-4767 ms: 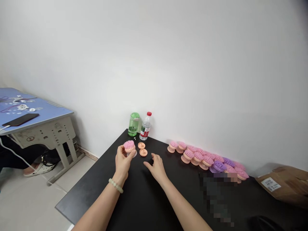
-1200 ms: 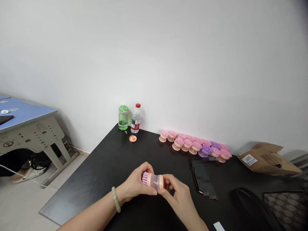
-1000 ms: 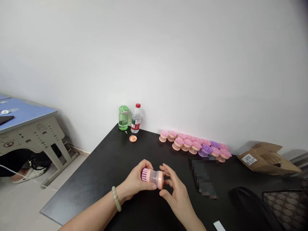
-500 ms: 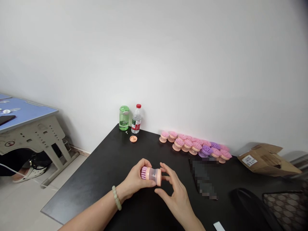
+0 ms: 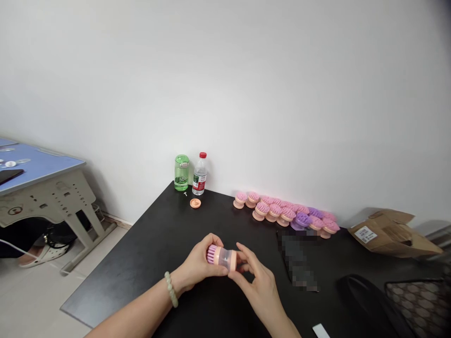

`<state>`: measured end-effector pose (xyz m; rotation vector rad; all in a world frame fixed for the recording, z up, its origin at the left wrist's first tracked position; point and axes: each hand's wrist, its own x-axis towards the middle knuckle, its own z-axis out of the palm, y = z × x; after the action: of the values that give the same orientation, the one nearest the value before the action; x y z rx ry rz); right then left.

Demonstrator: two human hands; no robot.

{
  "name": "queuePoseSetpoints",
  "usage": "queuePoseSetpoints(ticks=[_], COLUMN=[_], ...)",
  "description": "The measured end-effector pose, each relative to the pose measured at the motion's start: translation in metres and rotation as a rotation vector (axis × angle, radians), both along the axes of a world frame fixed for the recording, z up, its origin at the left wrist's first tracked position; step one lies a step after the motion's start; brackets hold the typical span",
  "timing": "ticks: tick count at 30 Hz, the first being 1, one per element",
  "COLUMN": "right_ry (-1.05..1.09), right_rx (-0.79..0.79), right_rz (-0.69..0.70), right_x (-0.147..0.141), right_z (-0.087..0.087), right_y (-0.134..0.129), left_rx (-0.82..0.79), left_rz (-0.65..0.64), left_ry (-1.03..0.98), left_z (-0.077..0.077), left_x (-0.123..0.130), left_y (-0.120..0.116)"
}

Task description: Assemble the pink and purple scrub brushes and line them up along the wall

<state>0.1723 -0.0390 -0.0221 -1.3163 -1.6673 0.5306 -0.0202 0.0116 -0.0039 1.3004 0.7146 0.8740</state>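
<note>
A brush (image 5: 224, 257) with pink bristles, a clear middle and peach rings lies on its side in the air above the black table. My left hand (image 5: 201, 259) is wrapped round its bristle end, wearing a bead bracelet at the wrist. My right hand (image 5: 254, 277) has its thumb and fingers closed on the peach end at the right. Farther back on the table rest a round peach cap (image 5: 195, 203) and a small white T-shaped piece (image 5: 185, 194).
Several pink and purple brushes (image 5: 274, 212) stand in rows along the wall. At the back corner are a green bottle (image 5: 181, 173) and a red-capped water bottle (image 5: 199, 174). To the right lie a brown paper bag (image 5: 391, 234) and a blurred-out dark object (image 5: 298, 260).
My right hand has closed from a spread pose onto the brush's right end. My left hand keeps its hold, and the brush has shifted slightly.
</note>
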Motion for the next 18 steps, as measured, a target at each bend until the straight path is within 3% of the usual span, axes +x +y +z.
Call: queuePoseSetpoints(ticks=[3,8,18], right_ry=[0.028,-0.001,-0.031], right_rx=[-0.027,0.087,0.089], right_rz=[0.040,-0.013,-0.032], right_x=[0.0028,-0.0007,-0.0018], right_z=[-0.0022,0.0026,0.0033], right_y=[0.0007,-0.0025,-0.0029], left_rx=[-0.018,-0.135,-0.109], left_rz=[-0.001,-0.031,-0.029], left_ry=[-0.042,-0.164,-0.139], left_z=[-0.0012,-0.0041,-0.0076], left_x=[0.0006,0.0015,0.0022], left_y=[0.0001,0.0003,0.0007])
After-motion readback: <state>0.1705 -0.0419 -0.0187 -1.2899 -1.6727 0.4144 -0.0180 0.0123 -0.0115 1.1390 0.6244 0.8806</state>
